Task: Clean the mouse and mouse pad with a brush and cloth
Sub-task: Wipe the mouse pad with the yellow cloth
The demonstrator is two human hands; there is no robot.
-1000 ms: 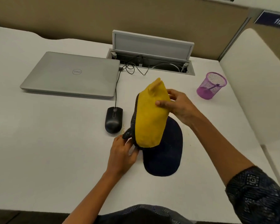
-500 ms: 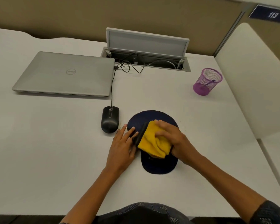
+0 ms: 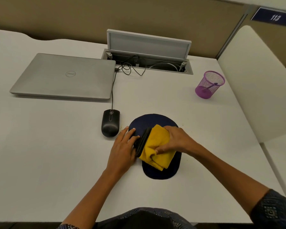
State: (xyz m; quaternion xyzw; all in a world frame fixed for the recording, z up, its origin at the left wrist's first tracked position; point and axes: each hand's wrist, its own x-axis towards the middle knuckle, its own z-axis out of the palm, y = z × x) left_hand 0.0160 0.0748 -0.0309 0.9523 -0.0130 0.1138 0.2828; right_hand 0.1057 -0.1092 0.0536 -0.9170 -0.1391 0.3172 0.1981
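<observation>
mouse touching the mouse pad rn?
Apart. The head view shows a strip of bare white desk between the black mouse and the left edge of the navy mouse pad.

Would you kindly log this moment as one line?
right hand: presses yellow cloth on dark blue mouse pad | left hand: steadies pad edge | black mouse: untouched

**Layout of the tabletop**

The mouse pad (image 3: 155, 120) is laid flat on the tabletop (image 3: 56, 146), near the front middle. The cloth (image 3: 157, 146) is spread over the pad's middle, and the wrist rest (image 3: 143, 141) is set just left of the cloth. The mouse (image 3: 110, 124) is placed just left of the pad, apart from it. The laptop (image 3: 64, 76) is found behind the mouse, to the left. The cable hatch (image 3: 149, 52) is set at the back, and the pen cup (image 3: 209, 85) stands at the right rear.
</observation>
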